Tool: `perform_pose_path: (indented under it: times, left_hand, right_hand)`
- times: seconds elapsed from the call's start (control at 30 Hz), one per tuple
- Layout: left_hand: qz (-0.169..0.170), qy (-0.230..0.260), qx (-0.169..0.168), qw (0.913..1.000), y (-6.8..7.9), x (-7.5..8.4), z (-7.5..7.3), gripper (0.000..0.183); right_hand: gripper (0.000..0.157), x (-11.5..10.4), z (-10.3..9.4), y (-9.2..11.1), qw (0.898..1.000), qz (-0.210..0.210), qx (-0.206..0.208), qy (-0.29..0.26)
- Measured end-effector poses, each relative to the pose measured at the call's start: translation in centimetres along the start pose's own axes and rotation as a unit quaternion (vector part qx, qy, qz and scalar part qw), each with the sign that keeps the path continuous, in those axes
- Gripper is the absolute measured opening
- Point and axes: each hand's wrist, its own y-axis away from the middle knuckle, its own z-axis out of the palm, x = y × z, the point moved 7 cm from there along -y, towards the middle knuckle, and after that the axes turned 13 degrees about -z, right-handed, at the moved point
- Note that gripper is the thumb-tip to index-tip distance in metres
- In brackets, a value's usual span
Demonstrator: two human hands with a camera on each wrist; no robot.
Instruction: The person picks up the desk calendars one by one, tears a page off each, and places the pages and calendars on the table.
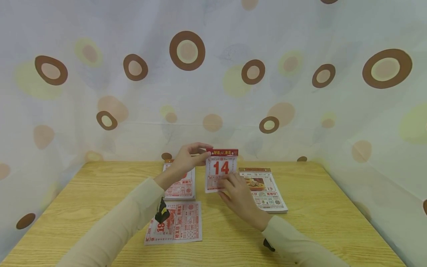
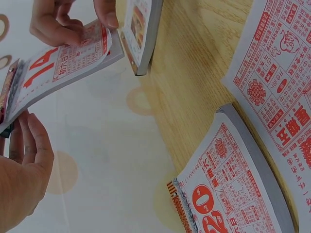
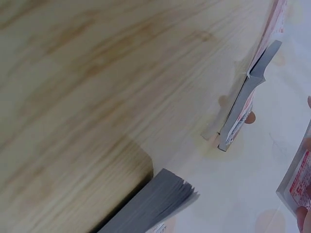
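A small tear-off calendar (image 1: 221, 167) with a red top strip and a big red 14 is held up above the table. My left hand (image 1: 191, 159) grips it by the left end of the strip, thumb in front and fingers behind. At the lower right of the page, my right hand (image 1: 238, 194) pinches the bottom edge, its fingers lying over the print. In the left wrist view, the front sheet (image 2: 80, 53) bows slightly off the pad near the right hand's fingers (image 2: 53, 29). Only the calendar's lower corner (image 3: 296, 187) shows at the right wrist view's edge.
A thick calendar with a food picture (image 1: 267, 196) lies on the right of the wooden table (image 1: 110, 193). Another calendar pad (image 1: 181, 189) lies on the left, partly behind my left forearm. In front of it is a loose printed sheet (image 1: 186, 222). A patterned cloth (image 1: 213, 92) hangs behind.
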Motion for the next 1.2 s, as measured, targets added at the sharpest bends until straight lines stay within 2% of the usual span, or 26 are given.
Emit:
perform_pose_path:
  times: [0.2,0.6,0.9,1.2]
  left_hand:
    - [0.001,0.007,0.000,1.0000,0.1,0.1,0.1,0.032]
    - [-0.009,0.021,-0.009,0.9997,0.0,-0.2,0.2,0.033]
    - [-0.007,0.022,-0.012,0.9997,-0.1,-0.6,0.2,0.033]
    - [-0.008,0.015,-0.006,0.9998,0.3,-0.6,0.2,0.033]
  right_hand:
    - [0.021,0.0,-0.2,0.1,1.000,-0.007,0.015,-0.013]
    - [0.013,0.1,-0.7,0.3,0.998,0.007,0.036,-0.049]
    - [0.015,0.8,-1.2,0.7,0.993,0.062,0.055,-0.079]
    - [0.016,1.7,-2.4,1.0,0.984,0.116,0.092,-0.103]
